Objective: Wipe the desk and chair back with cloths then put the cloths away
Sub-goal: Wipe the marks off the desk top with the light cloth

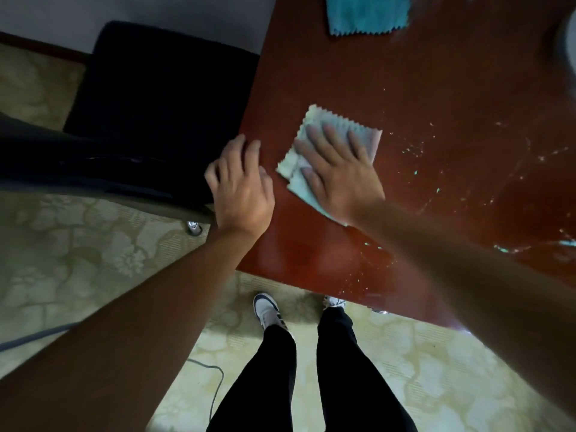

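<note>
A pale cloth (304, 179) was pressed flat on the red-brown surface (436, 88) at frame centre by the right hand (339, 169), fingers straight. The left hand (241, 185), loosely spread and holding nothing, was seen at the surface's edge. A blue cloth (367, 14) lay at the top.

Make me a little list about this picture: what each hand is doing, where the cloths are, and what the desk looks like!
Right hand: pressing the pale cloth flat on the desk, fingers straight
Left hand: at the desk's left edge, holding nothing
Blue cloth: lying at the far side of the desk
Desk: reddish brown, with specks right of the pale cloth
Chair: dark, left of the desk
</note>
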Motion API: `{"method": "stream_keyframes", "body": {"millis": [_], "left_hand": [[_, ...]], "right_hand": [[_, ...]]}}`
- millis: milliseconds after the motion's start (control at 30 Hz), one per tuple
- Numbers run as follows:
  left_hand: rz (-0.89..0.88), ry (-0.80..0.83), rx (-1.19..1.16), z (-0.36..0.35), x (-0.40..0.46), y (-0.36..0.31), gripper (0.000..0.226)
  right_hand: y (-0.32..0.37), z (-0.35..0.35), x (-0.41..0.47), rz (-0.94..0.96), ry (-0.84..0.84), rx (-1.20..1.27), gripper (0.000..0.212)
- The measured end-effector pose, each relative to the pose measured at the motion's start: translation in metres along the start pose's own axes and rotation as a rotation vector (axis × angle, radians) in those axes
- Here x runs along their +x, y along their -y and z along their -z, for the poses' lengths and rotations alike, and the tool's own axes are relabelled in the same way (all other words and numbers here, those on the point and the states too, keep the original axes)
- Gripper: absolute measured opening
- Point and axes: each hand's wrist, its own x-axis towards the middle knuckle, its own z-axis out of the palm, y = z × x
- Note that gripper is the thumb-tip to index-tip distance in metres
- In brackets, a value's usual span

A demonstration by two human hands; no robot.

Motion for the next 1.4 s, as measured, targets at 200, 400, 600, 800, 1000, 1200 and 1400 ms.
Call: {"method": "stream_keyframes", "body": {"millis": [200,400,600,800,1000,1200,1400], "left_hand": [[-0.07,0.068,-0.137,-0.017,0.038,-0.065,0.052],[-0.068,0.084,-0.093,-0.037,0.044,-0.086,0.053],[-0.111,0.05,-0.06,-0.037,0.045,-0.09,0.048],[-0.121,0.027,-0.055,-0.04,0.045,-0.089,0.046],[-0.117,0.009,-0.067,-0.036,0.045,-0.09,0.044],[-0.123,0.018,-0.043,-0.04,0.045,-0.089,0.044],[-0.132,-0.011,-0.039,-0.038,0.044,-0.09,0.044]], "right_hand": [[-0.098,0.027,0.053,-0.045,0.037,-0.025,0.054],[-0.132,0.027,0.045,0.018,-0.043,-0.03,0.055],[-0.137,0.023,-0.008,0.318,0.066,-0.049,0.051],[-0.164,0.036,0.064,-0.039,-0.064,-0.025,0.055],[-0.126,0.018,-0.035,0.315,0.037,-0.008,0.05],[-0.197,0.043,0.059,-0.134,-0.098,0.015,0.052],[-0.115,0.011,-0.049,0.124,-0.047,-0.006,0.053]]}}
